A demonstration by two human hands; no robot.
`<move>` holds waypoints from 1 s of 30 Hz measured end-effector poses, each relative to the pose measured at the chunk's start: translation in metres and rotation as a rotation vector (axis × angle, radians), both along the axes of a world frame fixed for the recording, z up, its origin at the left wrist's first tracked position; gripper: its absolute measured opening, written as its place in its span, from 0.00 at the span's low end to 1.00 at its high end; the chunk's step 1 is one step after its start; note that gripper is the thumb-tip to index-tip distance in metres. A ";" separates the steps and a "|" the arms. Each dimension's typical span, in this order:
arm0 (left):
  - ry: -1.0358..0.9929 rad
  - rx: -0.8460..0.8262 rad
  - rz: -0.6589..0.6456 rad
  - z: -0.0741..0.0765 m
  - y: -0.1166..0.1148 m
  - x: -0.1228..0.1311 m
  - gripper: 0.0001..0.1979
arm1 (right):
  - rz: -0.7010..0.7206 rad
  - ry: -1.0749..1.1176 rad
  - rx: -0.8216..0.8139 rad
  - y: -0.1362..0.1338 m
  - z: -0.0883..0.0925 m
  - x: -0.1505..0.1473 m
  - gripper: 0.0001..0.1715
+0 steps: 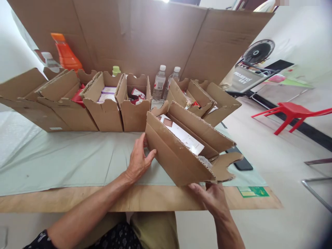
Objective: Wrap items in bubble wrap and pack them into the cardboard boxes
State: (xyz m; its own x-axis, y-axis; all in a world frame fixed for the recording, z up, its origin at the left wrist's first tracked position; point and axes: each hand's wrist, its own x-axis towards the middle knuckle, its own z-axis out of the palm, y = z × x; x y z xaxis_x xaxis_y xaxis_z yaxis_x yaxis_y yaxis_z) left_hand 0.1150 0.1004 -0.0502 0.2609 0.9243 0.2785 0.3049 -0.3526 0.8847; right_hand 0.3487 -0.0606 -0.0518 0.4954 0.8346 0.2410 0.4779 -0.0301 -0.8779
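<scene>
An open-topped cardboard box (178,152) sits turned at an angle at the front of the table. Inside it lie a white carton (181,135) and some crumpled clear plastic (205,161). My left hand (138,157) grips the box at its far left corner, thumb along the side wall and fingertips partly hidden behind it. At the near end, my right hand (211,197) holds the lower edge, thumb on the side and fingers out of sight underneath. The near end flap (225,166), with a curved cut-out, leans outward.
Several similar cardboard boxes (136,116) with packets inside line the back. Two clear bottles (159,84) stand in a gap between them. Behind rises a cardboard panel (145,38). A black phone (242,162) lies right of the held box; a green card (252,192) is by the table edge.
</scene>
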 end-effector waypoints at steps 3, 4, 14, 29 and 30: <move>-0.020 0.021 -0.098 -0.003 -0.004 0.004 0.36 | -0.025 0.027 0.023 0.005 -0.008 -0.007 0.50; -0.024 0.030 -0.130 -0.003 -0.006 0.005 0.36 | -0.028 0.040 0.028 0.006 -0.010 -0.009 0.50; -0.012 0.063 -0.323 -0.002 -0.017 0.006 0.38 | -0.051 0.078 0.072 0.014 -0.017 -0.031 0.47; -0.070 -0.084 -0.314 0.006 -0.001 -0.003 0.35 | -0.125 -0.296 -0.065 0.070 0.026 -0.037 0.34; -0.067 -0.102 -0.299 0.007 0.000 -0.003 0.34 | -0.124 -0.307 -0.063 0.076 0.028 -0.037 0.35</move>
State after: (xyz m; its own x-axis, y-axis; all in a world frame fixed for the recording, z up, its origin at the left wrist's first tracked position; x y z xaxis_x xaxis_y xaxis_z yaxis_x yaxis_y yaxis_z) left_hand 0.1123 0.1004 -0.0436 0.5097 0.8334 0.2138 0.1409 -0.3260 0.9348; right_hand 0.3118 0.0159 -0.0239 0.5062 0.7907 0.3443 0.7092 -0.1546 -0.6878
